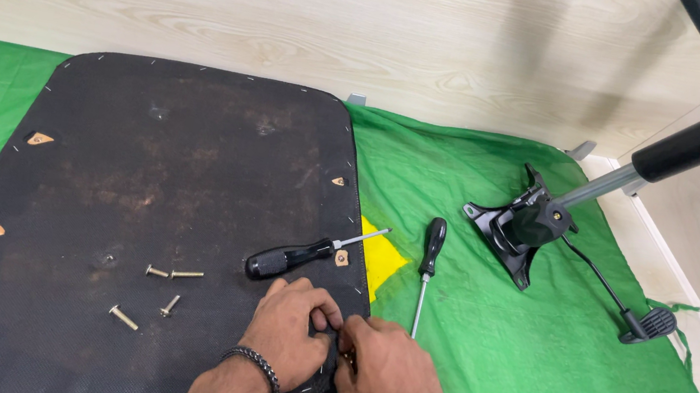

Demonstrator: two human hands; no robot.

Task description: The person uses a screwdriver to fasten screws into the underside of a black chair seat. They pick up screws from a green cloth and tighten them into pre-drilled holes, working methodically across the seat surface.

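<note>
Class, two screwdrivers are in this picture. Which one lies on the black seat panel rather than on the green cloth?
The thicker-handled screwdriver, lying slantwise on the black seat panel just above the left hand. The slimmer screwdriver lies on the green cloth.

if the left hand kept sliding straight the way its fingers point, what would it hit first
The left hand points up and slightly right across the black seat panel. It would probably first meet the black-handled screwdriver lying on the panel just beyond its knuckles, though its exact heading is hard to judge.
</note>
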